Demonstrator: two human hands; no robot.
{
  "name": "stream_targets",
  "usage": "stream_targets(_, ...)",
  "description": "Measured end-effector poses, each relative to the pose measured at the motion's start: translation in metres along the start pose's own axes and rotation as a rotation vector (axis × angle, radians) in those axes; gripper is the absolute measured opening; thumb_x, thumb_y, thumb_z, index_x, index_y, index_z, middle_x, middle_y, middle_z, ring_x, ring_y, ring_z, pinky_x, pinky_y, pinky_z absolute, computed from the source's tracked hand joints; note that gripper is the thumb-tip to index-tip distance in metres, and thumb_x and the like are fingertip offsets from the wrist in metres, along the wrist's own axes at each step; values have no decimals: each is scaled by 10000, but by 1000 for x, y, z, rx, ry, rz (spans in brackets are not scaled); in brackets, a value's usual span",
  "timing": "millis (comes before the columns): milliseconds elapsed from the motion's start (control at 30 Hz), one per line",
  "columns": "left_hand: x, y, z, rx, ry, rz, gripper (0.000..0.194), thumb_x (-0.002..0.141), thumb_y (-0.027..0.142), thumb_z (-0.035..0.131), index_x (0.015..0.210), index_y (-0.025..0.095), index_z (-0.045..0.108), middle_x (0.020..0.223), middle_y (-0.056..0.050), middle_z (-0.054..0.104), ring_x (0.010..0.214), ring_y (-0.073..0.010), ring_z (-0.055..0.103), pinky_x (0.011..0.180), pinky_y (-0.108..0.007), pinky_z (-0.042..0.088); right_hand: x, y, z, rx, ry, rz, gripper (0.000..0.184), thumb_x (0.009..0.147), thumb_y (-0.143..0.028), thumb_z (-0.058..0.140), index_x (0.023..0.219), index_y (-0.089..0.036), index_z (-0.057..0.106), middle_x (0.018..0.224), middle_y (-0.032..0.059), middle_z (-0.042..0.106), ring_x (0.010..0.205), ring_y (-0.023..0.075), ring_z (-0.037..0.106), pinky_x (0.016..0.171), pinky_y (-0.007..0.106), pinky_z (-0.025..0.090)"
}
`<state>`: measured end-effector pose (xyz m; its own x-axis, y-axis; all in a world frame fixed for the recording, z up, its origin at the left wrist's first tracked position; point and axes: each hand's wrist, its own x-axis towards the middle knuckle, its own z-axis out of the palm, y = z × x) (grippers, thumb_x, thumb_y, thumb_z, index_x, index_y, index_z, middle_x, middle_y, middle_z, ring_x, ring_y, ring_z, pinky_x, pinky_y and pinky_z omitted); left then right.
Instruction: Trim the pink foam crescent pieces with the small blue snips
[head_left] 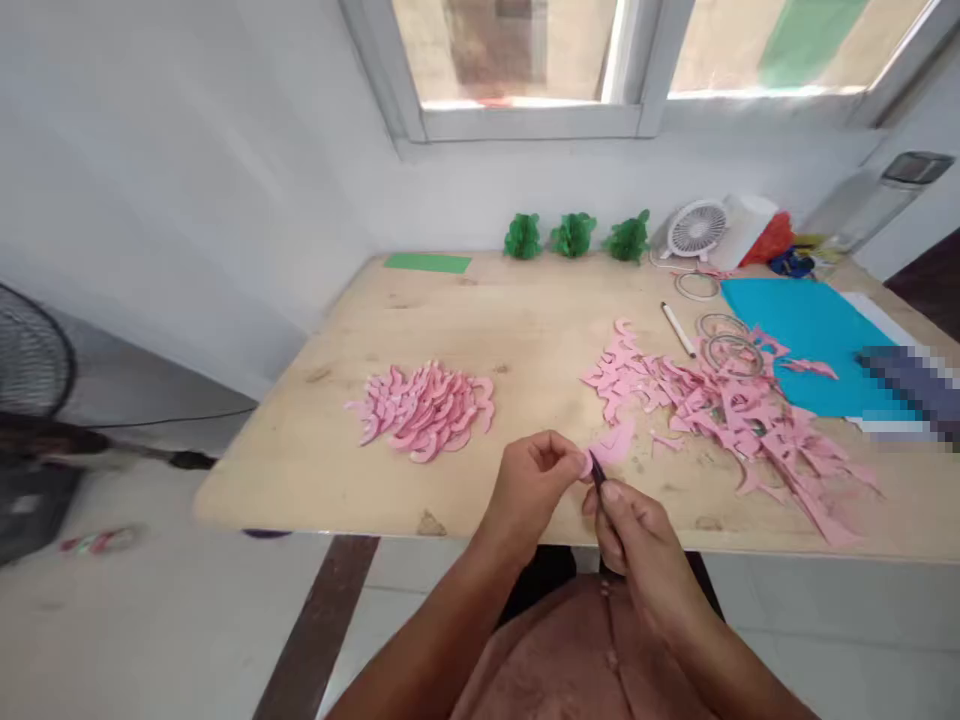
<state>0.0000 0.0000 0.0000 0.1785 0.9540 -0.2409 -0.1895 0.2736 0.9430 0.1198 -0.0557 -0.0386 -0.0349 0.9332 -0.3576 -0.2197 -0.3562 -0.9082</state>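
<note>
Near the table's front edge, my left hand (532, 482) pinches a small piece of pink paper (618, 442) between thumb and fingers. My right hand (637, 525) is closed around dark scissors (597, 468), whose blades meet the paper by my left fingertips. The handles are mostly hidden in my grip. To the left of my hands lies a heap of curved pink paper cutouts (424, 412). On the right, pink paper scraps (720, 400) spread in a loose, tangled band across the wooden table (517, 345).
Three green paper ornaments (574, 236) line the back, with a green strip (427, 263) to their left. A white fan (697, 230) stands at the back right. Rings (733, 356), a white pen (679, 330) and blue sheets (817, 330) lie at right.
</note>
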Motion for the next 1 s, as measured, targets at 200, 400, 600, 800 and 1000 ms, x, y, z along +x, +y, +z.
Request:
stream_targets(200, -2, 2, 0, 3, 2, -9, 127, 690, 172, 632, 574, 146, 587, 572, 10, 603, 606, -119, 537, 664, -246, 415, -4, 0, -1, 13, 0, 3, 379, 882, -523, 489, 763, -167, 543, 464, -98, 275, 420, 53, 182, 399, 215, 101)
stream_targets(400, -2, 2, 0, 1, -5, -17, 141, 696, 169, 633, 566, 141, 586, 574, 7, 603, 607, -115, 533, 656, -240, 409, -3, -2, -2, 41, -18, 14, 383, 874, -533, 496, 757, -171, 532, 463, -98, 290, 418, 49, 164, 399, 213, 99)
stream_targets(600, -2, 3, 1, -15, -12, -9, 149, 702, 159, 632, 562, 145, 582, 544, 18, 586, 573, -100, 518, 628, -226, 405, -3, -4, 0, 52, -19, 9, 376, 878, -525, 499, 753, -172, 533, 471, -97, 287, 421, 46, 167, 398, 207, 99)
stream_targets(800, -4, 3, 3, -66, -55, -4, 160, 723, 143, 611, 569, 156, 571, 483, 39, 542, 507, -92, 504, 590, -222, 413, -3, -3, 0, 47, -15, 8, 371, 881, -525, 494, 775, -171, 532, 459, -99, 297, 416, 48, 169, 397, 214, 98)
stream_targets(1000, -5, 3, 3, -91, -62, -5, 170, 726, 137, 607, 565, 156, 558, 483, 38, 543, 498, -90, 497, 581, -221, 414, -3, -3, 1, 67, -16, -7, 359, 887, -515, 492, 794, -171, 531, 463, -98, 303, 417, 51, 180, 397, 216, 102)
